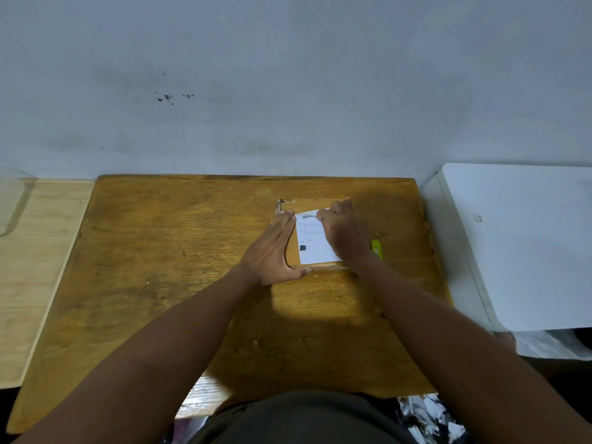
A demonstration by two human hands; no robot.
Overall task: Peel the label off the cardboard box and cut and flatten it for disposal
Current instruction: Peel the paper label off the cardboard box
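Two bare forearms reach forward from the near edge of the view over one worn wooden table [160,267], and both hands meet at one small cardboard box [290,251] lying toward the table's far right part. The left hand [272,251] lies flat and open, its four fingers straight and together along the box's left side, its thumb bent round the near left corner; it grips nothing, only steadies the box. Just right of that hand, one white label [312,241] covers most of the box's top face, with one dark square printed near its near left corner and a few faint lines of print above that. The right hand [344,232] rests on the label's right part, fingers curled down at the far right corner, where the label's edge looks lifted and curled; the fingertips are hidden, so I cannot tell whether they truly pinch the paper. Just beyond the right wrist's outer side, one yellow-green utility knife [377,248] lies on the table, mostly hidden by the arm. Left of the table sits one pale wooden board [32,251]; right of it, one white surface [519,245]. Farthest off, behind everything, stands one grey wall [288,75] with a few dark specks.
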